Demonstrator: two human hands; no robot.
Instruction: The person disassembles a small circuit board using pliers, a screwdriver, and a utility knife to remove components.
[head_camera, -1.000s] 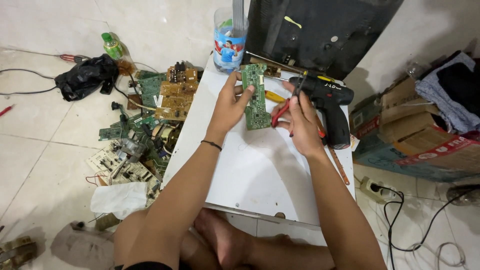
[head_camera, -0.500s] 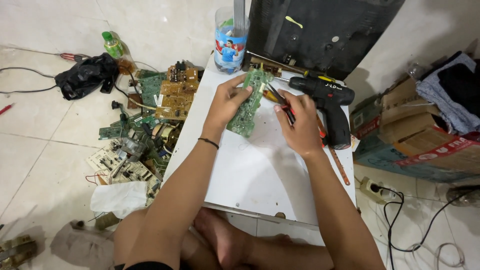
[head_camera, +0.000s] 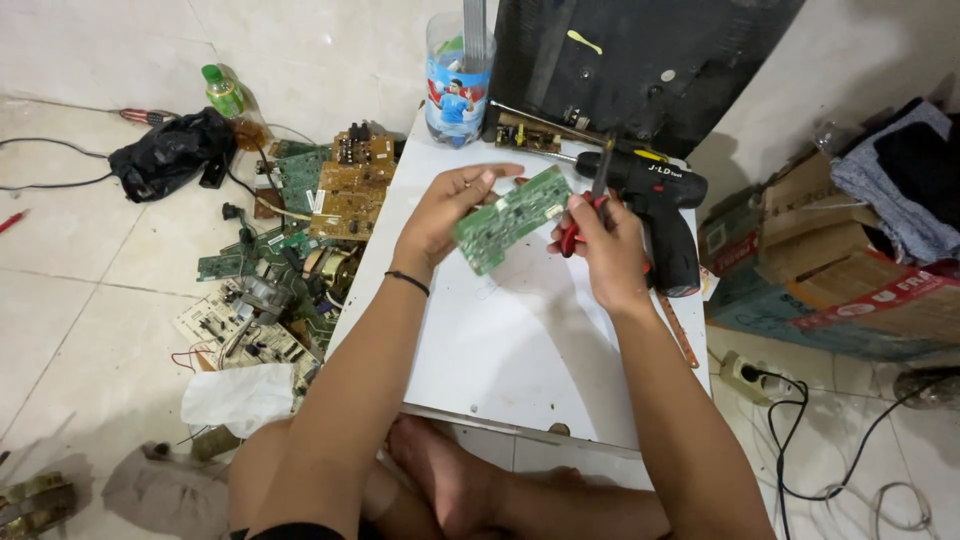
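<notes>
The left hand (head_camera: 447, 212) was clamped on a green circuit board (head_camera: 512, 218), thumb on the near face and fingers spread behind it, holding the board tilted and lifted clear above the white board (head_camera: 520, 350) that served as a work surface across the person's lap. The right hand (head_camera: 600, 245) was closed around a pair of red-handled pliers (head_camera: 585, 215), whose dark tip pointed upward just beside the right edge of the circuit board; whether the tip touched the board could not be told. The two hands stood close together, with only the circuit board between them. On the white board, just behind the right hand, lay a black cordless drill (head_camera: 655, 215) with its handle pointing toward the person. At the far edge of the white board stood a clear plastic jar (head_camera: 457, 85) with a blue label, and beside it a large black panel (head_camera: 640, 60) leaned upright against the wall. Left of the white board, on the tiled floor, a heap of green and brown circuit boards (head_camera: 310, 220) was spread out, with a black bag (head_camera: 165, 150) and a green bottle (head_camera: 224, 92) farther left. Right of the white board sat cardboard boxes (head_camera: 830, 260), and near them a power strip (head_camera: 745, 375) with a black cable.
</notes>
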